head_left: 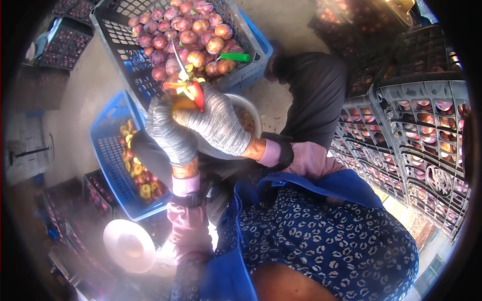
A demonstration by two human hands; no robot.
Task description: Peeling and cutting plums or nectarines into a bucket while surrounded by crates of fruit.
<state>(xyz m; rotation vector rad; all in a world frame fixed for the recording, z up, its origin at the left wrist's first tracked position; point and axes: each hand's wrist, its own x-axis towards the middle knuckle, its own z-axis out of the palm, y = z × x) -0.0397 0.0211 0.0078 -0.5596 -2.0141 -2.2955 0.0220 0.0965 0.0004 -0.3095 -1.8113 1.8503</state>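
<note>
My hands, in grey knitted gloves, meet over the near edge of a dark crate (116, 60) full of purple-red plums (188, 37). My right hand (217, 121) is closed round the red handle of a knife (196, 96); its thin curved blade points up and away over the plums. Yellow bits of cut fruit cling where blade and handle meet. My left hand (170, 129) is closed on an orange-brown plum (184, 103), pressed against the right hand and partly hidden by the fingers. A second knife (235, 57) with a green handle lies on the plums.
A blue basket (113, 173) with cut plums stands to the left. Below my right wrist is a pale bucket (257, 113), partly covered. Stacked black crates (396, 135) of plums rise at right. A whitish round dish (129, 246) sits at lower left.
</note>
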